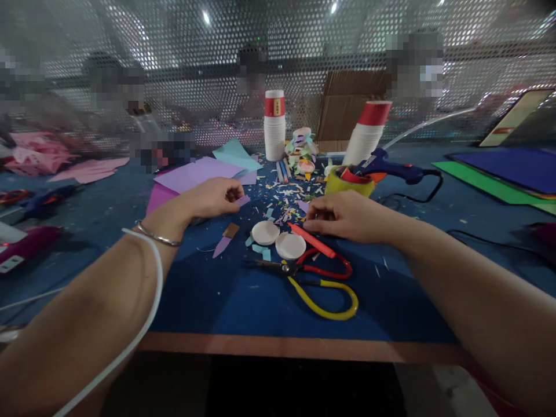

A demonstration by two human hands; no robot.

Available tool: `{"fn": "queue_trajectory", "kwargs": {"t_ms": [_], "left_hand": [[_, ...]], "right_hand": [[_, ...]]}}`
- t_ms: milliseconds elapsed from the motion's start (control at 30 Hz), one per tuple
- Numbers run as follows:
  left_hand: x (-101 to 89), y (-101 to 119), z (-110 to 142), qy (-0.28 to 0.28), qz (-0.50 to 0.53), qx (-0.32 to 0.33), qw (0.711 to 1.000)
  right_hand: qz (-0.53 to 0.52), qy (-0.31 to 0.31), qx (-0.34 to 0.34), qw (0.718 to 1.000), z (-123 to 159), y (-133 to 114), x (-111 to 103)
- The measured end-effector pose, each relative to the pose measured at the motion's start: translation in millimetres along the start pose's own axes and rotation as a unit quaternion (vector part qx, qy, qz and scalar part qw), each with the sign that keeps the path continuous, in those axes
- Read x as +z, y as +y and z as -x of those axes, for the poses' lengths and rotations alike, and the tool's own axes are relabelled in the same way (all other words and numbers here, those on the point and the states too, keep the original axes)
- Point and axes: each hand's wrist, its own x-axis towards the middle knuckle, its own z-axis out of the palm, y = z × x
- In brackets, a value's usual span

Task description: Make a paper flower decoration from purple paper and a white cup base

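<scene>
My left hand (217, 197) is closed, with a small purple paper strip (244, 200) at its fingertips. Resting low over the table, my right hand (341, 215) has curled fingers. A purple paper scrap (303, 205) lies by its index fingertip; whether the hand grips it is unclear. Just below that hand is an orange-red pen-like stick (311, 240), touching scissors (285, 268) with one red and one yellow handle. Two white paper discs (266, 233) lie between my hands. A purple paper piece with a brown patch (223, 243) sits nearer me on the left.
Purple sheets (195, 174) lie behind my left hand. Stacked paper cups (274, 139) and a leaning stack (362, 139) stand at the back. A blue glue gun (391, 168) rests on a yellow tape roll (347, 184), trailing its cable. Paper scraps (289, 200) litter the middle.
</scene>
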Motion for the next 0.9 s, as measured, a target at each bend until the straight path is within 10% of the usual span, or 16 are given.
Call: {"fn": "queue_trajectory", "kwargs": {"t_ms": [333,600,767,900], "left_hand": [[3.4,13.2,4.7,0.102,0.278,0.015,0.955],[-0.2,49.1,32.4,-0.235,0.267,0.059,0.933],[14.1,72.0,43.2,-0.335,0.23,0.107,0.908],[19.5,81.3,49.8,-0.298,0.151,0.158,0.929]], "right_hand": [[-0.046,-0.046,-0.041,0.997,4.3,-10.3,4.1],[-0.031,-0.064,-0.077,0.995,4.6,-8.4,2.7],[0.008,-0.06,-0.097,0.993,4.4,-2.6,5.8],[0.042,-0.068,-0.107,0.991,6.1,-5.9,6.8]]}}
